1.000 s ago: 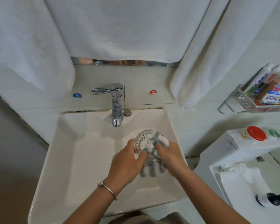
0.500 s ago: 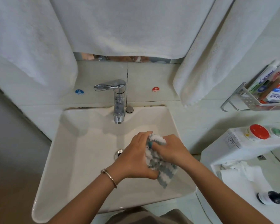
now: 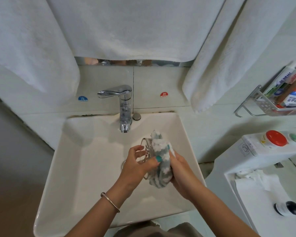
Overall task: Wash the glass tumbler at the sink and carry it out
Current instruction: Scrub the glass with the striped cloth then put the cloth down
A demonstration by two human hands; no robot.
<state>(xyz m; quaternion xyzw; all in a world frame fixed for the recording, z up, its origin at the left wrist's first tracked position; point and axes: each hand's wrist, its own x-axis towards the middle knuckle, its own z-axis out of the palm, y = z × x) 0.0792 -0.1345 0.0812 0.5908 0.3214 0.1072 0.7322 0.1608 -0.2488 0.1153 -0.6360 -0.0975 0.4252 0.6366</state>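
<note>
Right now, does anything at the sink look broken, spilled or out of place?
Nothing stands out. The left hand holds the glass tumbler over the sink, and the right hand presses the grey and white cloth against it. The glass looks whole. No water is visible at the tap.

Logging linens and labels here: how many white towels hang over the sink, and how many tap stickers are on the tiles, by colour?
White towels: 3
Blue COLD sticker: 1
Red HOT sticker: 1
Total: 5

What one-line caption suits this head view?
Over the sink, left hand steadies the glass tumbler while right hand scrubs it with a grey-white cloth.
</note>
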